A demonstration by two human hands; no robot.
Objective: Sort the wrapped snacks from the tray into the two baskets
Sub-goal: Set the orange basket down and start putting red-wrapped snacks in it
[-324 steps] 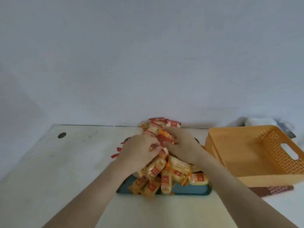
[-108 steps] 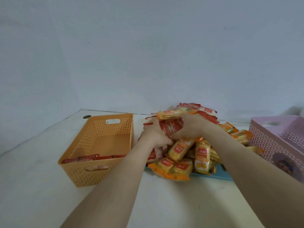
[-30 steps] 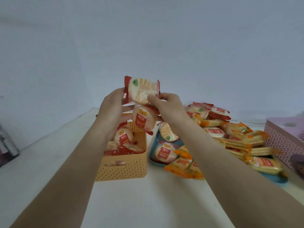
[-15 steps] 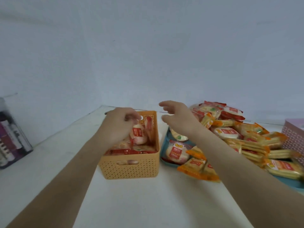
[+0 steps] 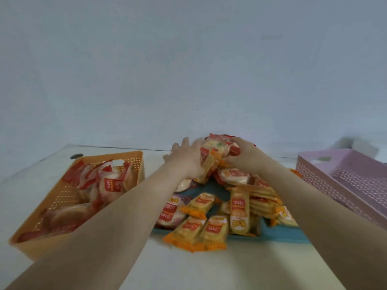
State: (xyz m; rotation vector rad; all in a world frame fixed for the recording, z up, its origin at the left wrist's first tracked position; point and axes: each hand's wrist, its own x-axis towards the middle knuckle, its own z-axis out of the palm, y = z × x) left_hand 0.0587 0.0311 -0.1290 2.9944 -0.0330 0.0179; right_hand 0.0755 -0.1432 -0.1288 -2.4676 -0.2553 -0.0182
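Wrapped snacks (image 5: 211, 218) heap on the teal tray (image 5: 278, 237) at centre frame. The left hand (image 5: 186, 160) and right hand (image 5: 243, 153) clasp red-wrapped round packets (image 5: 217, 147) atop the heap. The orange basket (image 5: 39, 233) sits lower left, the pink basket (image 5: 335, 164) right.

Pale tabletop (image 5: 188, 266), orange basket (image 5: 29, 243) left, teal tray (image 5: 278, 237) centre, pink basket (image 5: 343, 185) right
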